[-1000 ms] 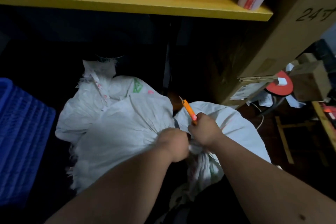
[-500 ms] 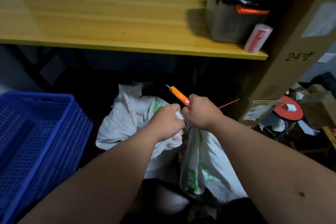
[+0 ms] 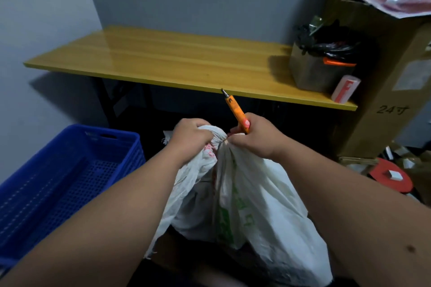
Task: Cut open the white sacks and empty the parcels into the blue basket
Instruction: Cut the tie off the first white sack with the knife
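While the left hand [image 3: 190,137] grips the white sack [image 3: 254,205] at its bunched neck, the right hand's [image 3: 255,137] fingers hold an orange cutter [image 3: 235,110] beside it, right of the blue basket [image 3: 58,170].

Parcel storeroom, cardboard boxes [image 3: 377,91], blue basket [image 3: 58,170]

Two bare, sleeveless forearms [image 3: 130,205], no jewellery.
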